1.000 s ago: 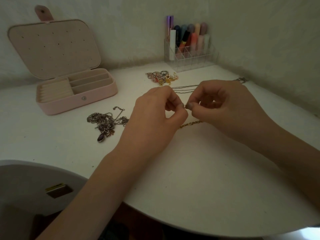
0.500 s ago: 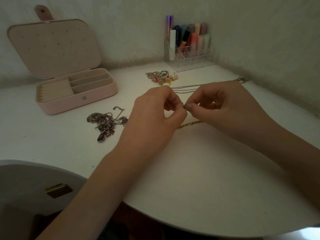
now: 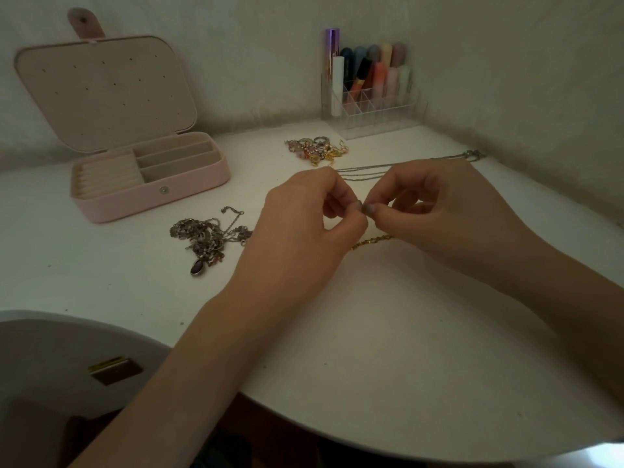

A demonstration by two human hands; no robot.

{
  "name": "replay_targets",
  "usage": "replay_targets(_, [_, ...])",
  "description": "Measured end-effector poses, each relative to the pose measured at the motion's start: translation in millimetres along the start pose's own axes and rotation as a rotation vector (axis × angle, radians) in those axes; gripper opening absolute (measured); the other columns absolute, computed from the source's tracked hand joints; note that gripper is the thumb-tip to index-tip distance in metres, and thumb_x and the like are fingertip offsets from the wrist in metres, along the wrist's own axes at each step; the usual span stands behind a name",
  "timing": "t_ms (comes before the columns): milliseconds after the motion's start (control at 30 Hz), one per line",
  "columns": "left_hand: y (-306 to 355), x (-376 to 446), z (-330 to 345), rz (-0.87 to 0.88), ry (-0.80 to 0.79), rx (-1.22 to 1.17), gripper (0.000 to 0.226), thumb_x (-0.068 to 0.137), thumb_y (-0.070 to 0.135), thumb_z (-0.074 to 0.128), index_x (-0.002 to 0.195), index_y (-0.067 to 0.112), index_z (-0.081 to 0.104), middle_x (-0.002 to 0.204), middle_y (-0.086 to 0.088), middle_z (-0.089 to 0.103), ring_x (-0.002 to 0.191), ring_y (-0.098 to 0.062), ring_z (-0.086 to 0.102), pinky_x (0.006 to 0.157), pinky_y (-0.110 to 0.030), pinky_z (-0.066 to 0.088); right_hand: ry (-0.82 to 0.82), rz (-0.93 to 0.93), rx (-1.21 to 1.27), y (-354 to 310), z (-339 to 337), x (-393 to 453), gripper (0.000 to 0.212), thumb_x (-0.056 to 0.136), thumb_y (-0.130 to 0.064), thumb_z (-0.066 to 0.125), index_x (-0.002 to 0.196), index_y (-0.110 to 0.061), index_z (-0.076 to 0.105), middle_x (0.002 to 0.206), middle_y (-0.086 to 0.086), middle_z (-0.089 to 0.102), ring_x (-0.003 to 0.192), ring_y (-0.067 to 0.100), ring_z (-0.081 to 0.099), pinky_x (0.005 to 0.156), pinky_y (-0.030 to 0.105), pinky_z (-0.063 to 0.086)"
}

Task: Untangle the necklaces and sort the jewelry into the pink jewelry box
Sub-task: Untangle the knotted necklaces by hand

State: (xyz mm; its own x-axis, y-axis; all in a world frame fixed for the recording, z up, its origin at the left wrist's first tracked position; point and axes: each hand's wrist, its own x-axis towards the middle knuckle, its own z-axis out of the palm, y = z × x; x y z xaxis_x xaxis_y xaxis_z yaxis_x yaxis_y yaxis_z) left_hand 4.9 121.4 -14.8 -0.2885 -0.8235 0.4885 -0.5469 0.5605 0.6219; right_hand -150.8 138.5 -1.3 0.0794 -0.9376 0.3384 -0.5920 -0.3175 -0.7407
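There is a single view, from a wide-angle camera worn on the person's head. It looks forward and down across the white desk (image 3: 388, 332) toward the corner where two walls meet. Both forearms enter from the bottom edge, and the left hand (image 3: 304, 224) and right hand (image 3: 435, 211) sit close to the lens near the centre. The desk's curved near edge bends across the lower frame. No second view overlaps it.
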Motion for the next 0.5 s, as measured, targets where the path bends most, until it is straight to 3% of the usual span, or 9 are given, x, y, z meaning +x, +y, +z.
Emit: replay_targets(500, [-0.7, 0.8, 0.4, 0.005, -0.004, 0.012, 0.003, 0.083, 0.022, 0.061, 0.08, 0.02, 0.062, 0.078, 0.012, 0.059, 0.077, -0.002, 0.054, 0.071, -0.005, 0.038, 0.012, -0.026, -0.04, -0.2, -0.1, 0.4, 0.005, 0.074, -0.018, 0.066, 0.07, -0.022, 0.065, 0.073, -0.012, 0.065, 0.064, 0.01, 0.061, 0.058, 0.02, 0.046])
